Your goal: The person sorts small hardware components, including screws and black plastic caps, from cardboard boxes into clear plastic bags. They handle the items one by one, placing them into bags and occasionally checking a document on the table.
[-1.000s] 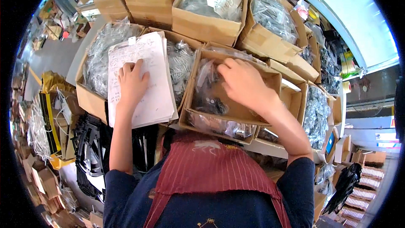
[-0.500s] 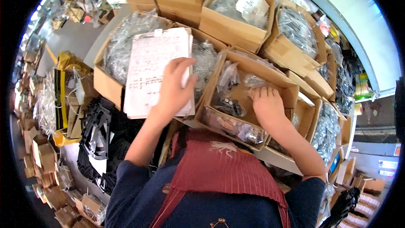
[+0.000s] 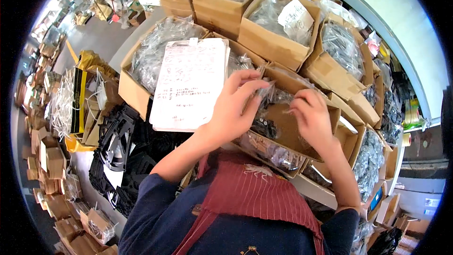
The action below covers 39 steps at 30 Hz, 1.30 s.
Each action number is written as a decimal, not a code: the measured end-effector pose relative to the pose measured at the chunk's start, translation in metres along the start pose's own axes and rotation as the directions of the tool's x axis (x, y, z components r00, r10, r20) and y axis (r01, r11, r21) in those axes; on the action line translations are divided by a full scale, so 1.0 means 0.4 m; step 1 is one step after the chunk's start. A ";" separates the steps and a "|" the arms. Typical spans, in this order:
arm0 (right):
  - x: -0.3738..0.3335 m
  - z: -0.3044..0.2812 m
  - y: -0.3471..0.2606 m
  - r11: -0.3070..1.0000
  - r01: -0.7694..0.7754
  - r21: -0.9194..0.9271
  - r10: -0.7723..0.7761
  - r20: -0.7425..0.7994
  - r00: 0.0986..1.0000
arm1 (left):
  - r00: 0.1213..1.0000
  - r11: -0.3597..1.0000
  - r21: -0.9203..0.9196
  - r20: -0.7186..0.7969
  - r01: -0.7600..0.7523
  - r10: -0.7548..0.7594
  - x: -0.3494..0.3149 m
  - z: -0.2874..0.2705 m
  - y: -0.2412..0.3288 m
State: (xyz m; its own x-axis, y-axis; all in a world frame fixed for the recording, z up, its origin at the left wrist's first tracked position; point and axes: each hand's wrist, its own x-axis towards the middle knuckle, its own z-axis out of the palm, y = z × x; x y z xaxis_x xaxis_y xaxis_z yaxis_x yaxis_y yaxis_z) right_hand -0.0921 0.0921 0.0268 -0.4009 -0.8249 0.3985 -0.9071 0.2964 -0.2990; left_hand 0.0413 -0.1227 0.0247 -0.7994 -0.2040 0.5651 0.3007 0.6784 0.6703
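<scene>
An opened cardboard box (image 3: 309,134) holds clear plastic bags and small dark parts (image 3: 264,127). My left hand (image 3: 238,106) reaches over its left side, fingers curled around a crinkled clear plastic bag (image 3: 267,93). Over the box's right half is my right hand (image 3: 311,118), its thumb and fingertips pinched together; what sits between them is too small to make out. Another clear bag (image 3: 283,96) lies in the box between the hands. Left of my left hand, a stack of handwritten sheets (image 3: 191,85) with a clip rests on a box of bagged parts.
Cardboard boxes of bagged parts (image 3: 281,16) crowd the far side and the right (image 3: 342,45). Black plastic parts (image 3: 115,146) are heaped at the left, near a yellow-and-black striped carton (image 3: 78,101). A pale frame edge (image 3: 377,23) runs along the upper right.
My left hand has left the paper stack and moved right to the box. My right hand has lifted slightly from inside it. The whole view has shifted a little.
</scene>
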 end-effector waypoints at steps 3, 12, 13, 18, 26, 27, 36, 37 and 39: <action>0.004 -0.062 -0.040 0.871 -0.226 0.436 0.260 -0.021 0.965 | 0.983 0.975 -0.170 0.142 0.142 -0.119 -0.009 -0.012 0.038; -0.023 -0.088 -0.098 0.638 -0.273 0.719 0.406 -0.013 0.914 | 0.833 0.530 -0.649 0.490 0.546 -0.259 -0.018 0.054 0.101; -0.023 -0.120 -0.110 0.400 -0.451 0.798 0.495 0.226 0.839 | 0.826 0.470 -0.680 0.486 0.563 -0.287 -0.015 0.056 0.103; -0.063 -0.105 -0.090 0.087 -0.595 0.799 0.312 0.545 0.778 | 0.768 0.387 -0.663 0.546 0.641 -0.336 -0.004 0.046 0.105; -0.076 -0.060 -0.107 0.008 -0.338 0.941 0.481 0.293 0.827 | 0.778 0.397 -0.671 0.505 0.626 -0.374 -0.008 0.077 0.112; -0.078 -0.059 -0.104 0.021 -0.349 0.937 0.463 0.300 0.834 | 0.797 0.485 -0.632 0.494 0.604 -0.348 -0.012 0.083 0.100; -0.098 -0.087 -0.066 -0.085 -0.470 0.879 0.370 0.465 0.804 | 0.716 0.388 -0.602 0.571 0.698 -0.402 0.001 0.051 0.076; -0.099 -0.086 -0.065 -0.071 -0.477 0.876 0.362 0.468 0.806 | 0.709 0.400 -0.585 0.583 0.706 -0.397 0.001 0.052 0.074; -0.103 -0.082 -0.065 -0.044 -0.490 0.870 0.346 0.474 0.810 | 0.707 0.397 -0.586 0.600 0.707 -0.374 0.002 0.054 0.075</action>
State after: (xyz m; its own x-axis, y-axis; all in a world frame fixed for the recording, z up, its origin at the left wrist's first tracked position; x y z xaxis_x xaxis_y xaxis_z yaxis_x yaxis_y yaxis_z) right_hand -0.0562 0.1343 0.0464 -0.5775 -0.7936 -0.1915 0.3484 -0.0274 -0.9370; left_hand 0.0384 -0.0873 0.0347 -0.9899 0.0258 -0.1397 -0.1412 -0.2882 0.9471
